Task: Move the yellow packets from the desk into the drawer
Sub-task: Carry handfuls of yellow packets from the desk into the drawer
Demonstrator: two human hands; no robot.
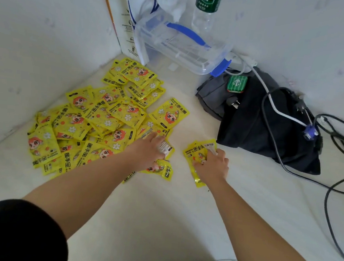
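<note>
Yellow packets (96, 123) lie heaped on the table (159, 212) toward its far left corner. The left hand (149, 149) curls round one packet (166, 148) at the heap's near right fringe; the right hand (212, 165) grips a small stack (197, 153) just beside it.

The head-worn wide-angle camera looks forward and steeply down onto the counter (159, 216). It faces the corner where the left wall (40, 35) meets the rear wall (300, 27). It sits near the surface, so the counter fills most of the view. The left arm (79, 184) and right arm (252, 220) enter from the bottom edge and extend to the packets (97, 119) at mid-frame.
</note>
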